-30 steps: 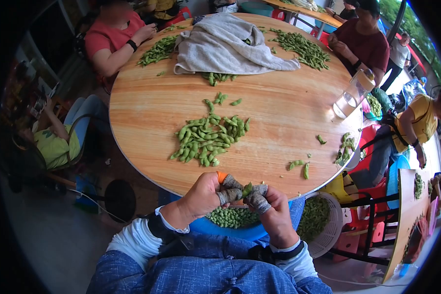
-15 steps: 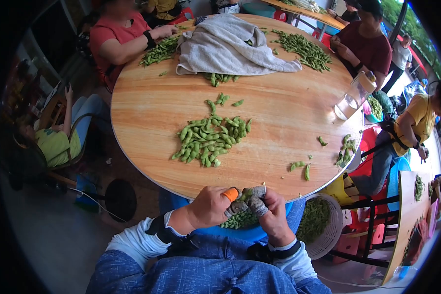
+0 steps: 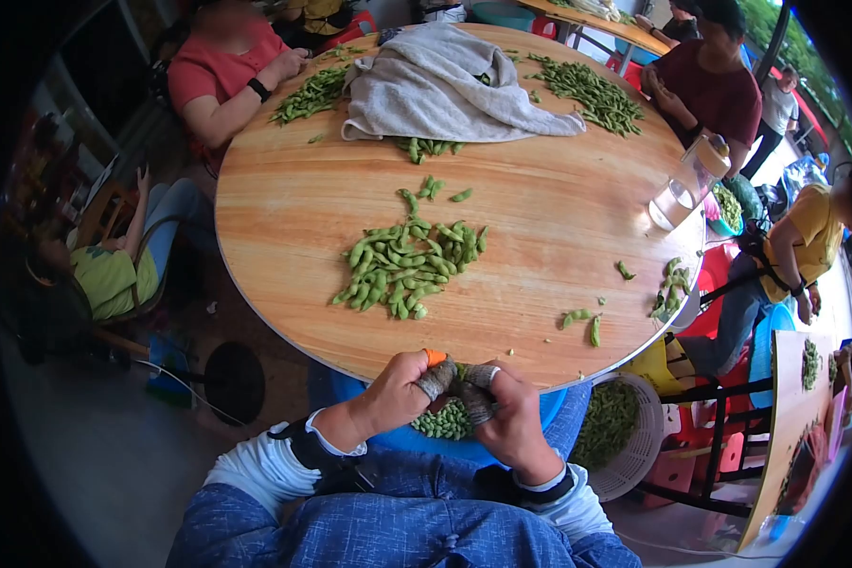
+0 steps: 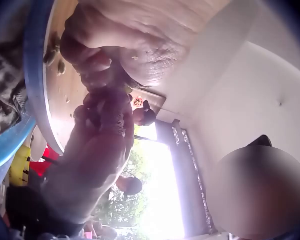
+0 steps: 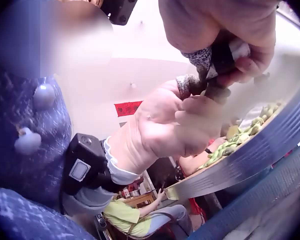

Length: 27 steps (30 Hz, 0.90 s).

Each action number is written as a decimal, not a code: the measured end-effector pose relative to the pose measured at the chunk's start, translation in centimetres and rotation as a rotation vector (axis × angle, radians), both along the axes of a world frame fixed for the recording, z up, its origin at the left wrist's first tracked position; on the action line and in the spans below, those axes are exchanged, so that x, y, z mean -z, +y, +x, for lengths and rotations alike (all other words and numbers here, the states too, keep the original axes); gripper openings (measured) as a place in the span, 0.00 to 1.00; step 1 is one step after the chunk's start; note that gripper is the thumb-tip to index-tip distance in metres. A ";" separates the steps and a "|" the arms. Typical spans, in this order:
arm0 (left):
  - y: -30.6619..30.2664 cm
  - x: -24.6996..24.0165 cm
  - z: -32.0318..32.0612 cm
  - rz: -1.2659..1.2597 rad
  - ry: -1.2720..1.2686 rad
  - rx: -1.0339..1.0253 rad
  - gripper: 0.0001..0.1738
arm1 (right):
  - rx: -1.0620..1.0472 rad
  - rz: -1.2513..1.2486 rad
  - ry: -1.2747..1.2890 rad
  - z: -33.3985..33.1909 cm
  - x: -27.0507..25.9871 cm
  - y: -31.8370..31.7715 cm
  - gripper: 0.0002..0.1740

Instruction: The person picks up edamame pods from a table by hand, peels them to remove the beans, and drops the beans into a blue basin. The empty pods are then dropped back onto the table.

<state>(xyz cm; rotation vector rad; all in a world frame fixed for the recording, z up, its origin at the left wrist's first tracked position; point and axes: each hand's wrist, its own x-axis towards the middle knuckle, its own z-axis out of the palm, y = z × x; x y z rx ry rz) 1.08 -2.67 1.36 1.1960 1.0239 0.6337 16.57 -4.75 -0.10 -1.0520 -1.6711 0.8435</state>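
Note:
My left hand (image 3: 390,396) and right hand (image 3: 514,421) meet just off the near table edge, with grey finger covers on thumbs and fingers and an orange one on the left. Between their fingertips they pinch a green soybean pod (image 3: 461,373), mostly hidden by the covers. Below them, a blue basin (image 3: 402,438) holds shelled green beans (image 3: 442,421). In the right wrist view the left hand (image 5: 172,122) has its fingertips against those of the right hand (image 5: 225,35). A heap of unshelled pods (image 3: 402,265) lies on the table in front.
The round wooden table (image 3: 284,218) carries a grey cloth (image 3: 435,85), further pod heaps (image 3: 592,95) and a clear bottle (image 3: 682,189). A white basket (image 3: 634,445) of pods stands at my right. Several people sit around, one in a red top (image 3: 222,71).
Both hands have shifted slightly; the left briefly dropped nearer the basin and came up again. The right has turned inward, fingertips still together. The person in red drew a hand back from their pods.

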 end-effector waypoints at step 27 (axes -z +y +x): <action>0.5 1.9 -1.0 -0.094 -0.232 -0.034 0.10 | 0.076 -0.445 0.565 -0.3 1.2 0.0 0.07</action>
